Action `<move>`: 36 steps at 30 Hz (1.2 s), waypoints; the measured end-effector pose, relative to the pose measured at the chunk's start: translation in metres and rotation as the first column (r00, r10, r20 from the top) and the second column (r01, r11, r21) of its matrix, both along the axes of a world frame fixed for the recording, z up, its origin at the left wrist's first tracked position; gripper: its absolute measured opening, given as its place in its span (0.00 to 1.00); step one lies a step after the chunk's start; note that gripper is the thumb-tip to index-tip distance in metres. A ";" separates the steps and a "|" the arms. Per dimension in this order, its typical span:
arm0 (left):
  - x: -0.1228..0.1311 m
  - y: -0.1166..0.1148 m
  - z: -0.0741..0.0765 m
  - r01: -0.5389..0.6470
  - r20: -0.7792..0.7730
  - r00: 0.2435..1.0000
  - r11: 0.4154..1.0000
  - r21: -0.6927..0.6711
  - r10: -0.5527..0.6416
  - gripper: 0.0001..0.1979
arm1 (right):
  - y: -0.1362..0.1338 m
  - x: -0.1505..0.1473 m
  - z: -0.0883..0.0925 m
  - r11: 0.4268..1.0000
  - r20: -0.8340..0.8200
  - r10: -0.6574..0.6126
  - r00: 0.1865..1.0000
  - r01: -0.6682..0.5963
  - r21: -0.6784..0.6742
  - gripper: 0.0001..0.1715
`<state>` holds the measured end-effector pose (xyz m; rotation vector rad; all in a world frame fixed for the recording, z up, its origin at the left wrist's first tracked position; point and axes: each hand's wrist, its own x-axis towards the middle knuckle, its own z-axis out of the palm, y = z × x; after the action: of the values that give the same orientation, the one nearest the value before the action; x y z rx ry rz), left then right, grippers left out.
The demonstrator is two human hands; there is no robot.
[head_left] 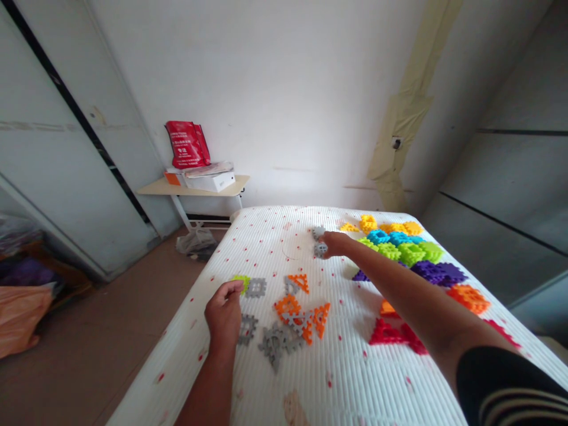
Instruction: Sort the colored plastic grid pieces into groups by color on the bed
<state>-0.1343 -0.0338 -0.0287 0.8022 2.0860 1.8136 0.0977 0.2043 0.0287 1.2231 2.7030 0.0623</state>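
Observation:
My left hand (224, 313) is closed in a pinch at a lime-green interlocking piece (242, 282), on the left of the bed. A flat grey square piece (257, 287) lies just right of it. Another grey piece (248, 329) is partly behind my left hand. My right hand (336, 244) reaches far forward, its fingers closed at a grey built block (320, 250). Just beyond is a second grey block (318, 232); the fingertips are partly hidden. Between and nearer than my hands lie loose orange pieces (287, 306) and a heap of grey pieces (277, 344).
On the right are rows of built blocks: yellow (368, 223), blue (378, 236), lime-green (412, 253), purple (437, 273), orange (469, 298) and red (387, 332). My right forearm crosses above some. Past the bed (261, 236) stands a small table (155, 187) with a red bag (187, 145).

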 end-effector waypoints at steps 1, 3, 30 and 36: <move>0.000 0.000 0.000 -0.002 0.001 1.000 1.000 -0.001 0.002 0.11 | 0.000 0.000 -0.001 1.000 0.001 -0.004 1.000 0.004 -0.003 0.31; 0.001 0.000 0.000 -0.009 0.007 1.000 1.000 -0.003 0.009 0.11 | 0.000 -0.001 -0.002 1.000 0.004 -0.010 1.000 0.010 -0.007 0.30; -0.020 -0.004 -0.001 -0.123 -0.200 0.975 0.986 -0.115 0.098 0.15 | -0.135 -0.133 -0.014 0.897 -0.174 0.431 0.885 -0.442 -0.026 0.28; -0.021 -0.002 -0.005 -0.111 -0.128 0.987 0.988 -0.107 0.097 0.16 | -0.134 -0.132 -0.019 0.915 -0.211 0.385 0.898 -0.402 -0.040 0.27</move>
<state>-0.1548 -0.0359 -0.0340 0.8079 2.3259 1.7173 -0.0347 0.0701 0.0098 0.6715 3.0525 -0.1274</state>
